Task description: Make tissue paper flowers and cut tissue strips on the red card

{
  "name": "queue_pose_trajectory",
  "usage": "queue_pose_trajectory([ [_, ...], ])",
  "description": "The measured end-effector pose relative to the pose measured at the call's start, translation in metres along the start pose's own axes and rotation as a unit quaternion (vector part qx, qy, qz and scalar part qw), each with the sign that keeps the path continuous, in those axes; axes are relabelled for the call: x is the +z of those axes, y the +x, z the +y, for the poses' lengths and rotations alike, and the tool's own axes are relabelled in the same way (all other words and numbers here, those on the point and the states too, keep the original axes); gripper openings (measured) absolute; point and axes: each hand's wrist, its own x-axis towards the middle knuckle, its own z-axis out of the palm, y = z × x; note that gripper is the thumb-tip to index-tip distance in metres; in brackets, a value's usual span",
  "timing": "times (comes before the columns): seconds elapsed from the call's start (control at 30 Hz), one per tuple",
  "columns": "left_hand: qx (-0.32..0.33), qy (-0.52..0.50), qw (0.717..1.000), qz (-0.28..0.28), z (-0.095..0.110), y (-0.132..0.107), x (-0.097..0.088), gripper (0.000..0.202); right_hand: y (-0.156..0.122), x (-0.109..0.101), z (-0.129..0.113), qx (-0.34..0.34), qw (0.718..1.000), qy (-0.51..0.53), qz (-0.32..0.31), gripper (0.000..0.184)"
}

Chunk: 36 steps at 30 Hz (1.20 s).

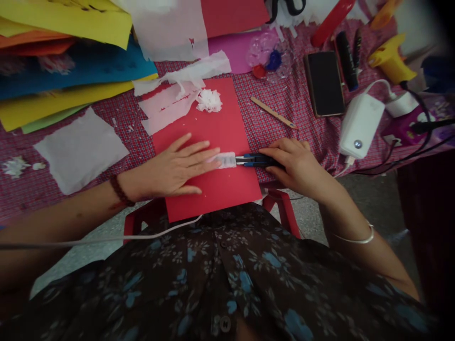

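My left hand (177,169) lies flat with fingers spread on a sheet of red paper (213,201). Its fingertips rest on a small strip of white paper (226,160). My right hand (293,163) is closed around a blue and black utility knife (258,160). The knife's metal tip points left and meets the right end of the white strip. A heap of small white paper bits (209,101) sits near the top of the red sheet. Torn white tissue paper (170,104) overlaps the red sheet's upper left part.
A pencil (273,112), a phone (324,83), a white power bank (361,125) with cables and a yellow glue gun (393,59) lie to the right. Coloured paper sheets (71,71) are stacked at the upper left. A white paper piece (81,150) lies left of my hand.
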Motion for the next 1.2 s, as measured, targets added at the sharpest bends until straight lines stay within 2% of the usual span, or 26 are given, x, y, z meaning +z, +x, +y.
queue_pose_trajectory([
  [0.1, -0.019, 0.026, 0.999, -0.033, 0.007, -0.012, 0.013, 0.075, 0.002, 0.000, -0.003, 0.002, 1.000, -0.002, -0.003, 0.039],
  [0.23, -0.024, 0.038, 0.999, -0.015, 0.006, -0.011, 0.017, 0.088, 0.007, 0.001, -0.009, -0.003, 1.000, -0.003, -0.007, 0.038],
  [0.43, -0.035, 0.036, 0.998, -0.023, 0.007, -0.009, 0.014, 0.092, 0.015, 0.003, -0.016, -0.008, 1.000, -0.001, -0.023, 0.041],
  [0.7, -0.043, 0.017, 0.999, -0.023, 0.009, -0.008, 0.014, 0.090, 0.025, 0.008, -0.025, -0.030, 0.999, 0.006, -0.016, 0.044],
  [0.9, -0.049, -0.069, 0.996, 0.012, 0.006, -0.010, 0.015, 0.094, 0.029, 0.014, -0.029, -0.026, 0.999, 0.033, -0.001, 0.030],
  [0.97, -0.075, -0.150, 0.985, 0.052, -0.002, -0.010, 0.009, 0.087, 0.028, 0.014, -0.029, -0.026, 0.999, 0.039, 0.000, 0.027],
  [1.03, -0.124, -0.205, 0.966, 0.097, -0.013, -0.007, -0.001, 0.070, 0.027, 0.013, -0.029, -0.026, 0.999, 0.042, -0.003, 0.026],
  [1.1, -0.163, -0.173, 0.966, 0.105, -0.023, 0.001, -0.009, 0.055, 0.026, 0.012, -0.029, -0.027, 0.999, 0.042, -0.005, 0.026],
  [1.2, -0.138, -0.074, 0.986, 0.063, -0.029, 0.021, -0.012, 0.053, 0.026, 0.011, -0.031, -0.021, 0.999, 0.045, -0.004, 0.027],
])
